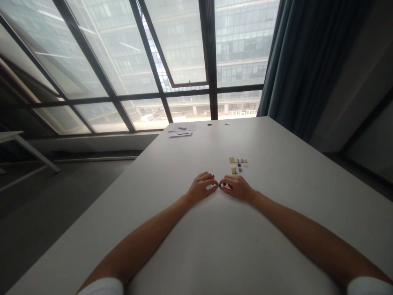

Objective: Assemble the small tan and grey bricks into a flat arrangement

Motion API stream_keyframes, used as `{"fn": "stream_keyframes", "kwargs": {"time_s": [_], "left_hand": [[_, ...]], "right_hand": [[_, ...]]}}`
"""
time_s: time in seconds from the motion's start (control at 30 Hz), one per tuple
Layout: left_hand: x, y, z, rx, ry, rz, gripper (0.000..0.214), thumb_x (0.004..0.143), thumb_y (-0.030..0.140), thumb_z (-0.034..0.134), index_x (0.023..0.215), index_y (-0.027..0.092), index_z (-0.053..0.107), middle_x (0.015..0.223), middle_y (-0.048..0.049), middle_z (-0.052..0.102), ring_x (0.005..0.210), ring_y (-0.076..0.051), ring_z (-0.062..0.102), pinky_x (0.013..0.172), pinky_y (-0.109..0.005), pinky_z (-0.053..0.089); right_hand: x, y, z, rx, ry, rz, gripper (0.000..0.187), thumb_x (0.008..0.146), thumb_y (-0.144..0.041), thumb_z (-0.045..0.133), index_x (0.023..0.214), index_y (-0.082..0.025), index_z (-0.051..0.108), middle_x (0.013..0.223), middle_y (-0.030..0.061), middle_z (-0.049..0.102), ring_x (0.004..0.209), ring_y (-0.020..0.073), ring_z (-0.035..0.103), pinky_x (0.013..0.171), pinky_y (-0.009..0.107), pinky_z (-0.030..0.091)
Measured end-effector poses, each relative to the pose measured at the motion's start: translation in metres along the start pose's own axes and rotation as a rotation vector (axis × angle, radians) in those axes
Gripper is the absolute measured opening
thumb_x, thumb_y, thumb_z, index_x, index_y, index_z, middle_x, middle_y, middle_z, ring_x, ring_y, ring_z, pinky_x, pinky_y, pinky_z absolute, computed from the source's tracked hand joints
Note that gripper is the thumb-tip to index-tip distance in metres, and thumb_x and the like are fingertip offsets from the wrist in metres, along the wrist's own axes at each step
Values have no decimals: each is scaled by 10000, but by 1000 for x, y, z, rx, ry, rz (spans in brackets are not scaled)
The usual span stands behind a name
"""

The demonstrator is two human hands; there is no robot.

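Note:
Both of my hands rest on the white table (276,229), fingertips almost touching in the middle. My left hand (201,187) has curled fingers pinched together. My right hand (236,187) is curled the same way. Between the two sets of fingertips sits a tiny dark piece (219,185), too small to name. Just beyond my right hand lies a cluster of small yellow, grey and dark pieces (238,164) laid out on the table.
Papers (181,130) lie at the table's far edge, with two small dark items (209,124) beside them. A large window and a dark curtain (303,61) stand behind. Another table's edge (12,137) shows at far left.

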State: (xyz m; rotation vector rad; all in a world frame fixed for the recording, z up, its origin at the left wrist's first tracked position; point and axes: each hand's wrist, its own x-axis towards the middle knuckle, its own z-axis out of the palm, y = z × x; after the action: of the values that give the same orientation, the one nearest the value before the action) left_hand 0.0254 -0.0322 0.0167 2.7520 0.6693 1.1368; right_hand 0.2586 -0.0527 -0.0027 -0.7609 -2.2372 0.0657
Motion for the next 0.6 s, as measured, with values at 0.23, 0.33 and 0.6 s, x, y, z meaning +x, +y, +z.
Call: {"fn": "stream_keyframes", "kwargs": {"time_s": [0.23, 0.33, 0.6], "left_hand": [[0, 0, 0, -10, 7, 8, 101, 931, 270, 644, 904, 226, 731, 842, -54, 669, 853, -181, 606, 791, -321, 504], [-1, -1, 1, -13, 4, 8, 94, 930, 268, 647, 905, 226, 728, 841, -52, 667, 855, -181, 605, 795, -321, 503], [-1, -2, 1, -14, -7, 9, 102, 933, 281, 646, 907, 226, 728, 846, -57, 669, 863, -185, 613, 794, -324, 506]], "right_hand": [[0, -1, 0, 0, 5, -8, 101, 976, -282, 602, 989, -203, 663, 844, 16, 678, 621, 115, 559, 632, 232, 392], [1, -1, -1, 0, 9, -13, 98, 977, -273, 600, 1003, -206, 666, 858, 17, 679, 630, 115, 564, 630, 231, 393], [0, 0, 0, -9, 6, -15, 83, 970, -255, 608, 1019, -211, 660, 894, 17, 683, 646, 117, 569, 646, 240, 395]]}}
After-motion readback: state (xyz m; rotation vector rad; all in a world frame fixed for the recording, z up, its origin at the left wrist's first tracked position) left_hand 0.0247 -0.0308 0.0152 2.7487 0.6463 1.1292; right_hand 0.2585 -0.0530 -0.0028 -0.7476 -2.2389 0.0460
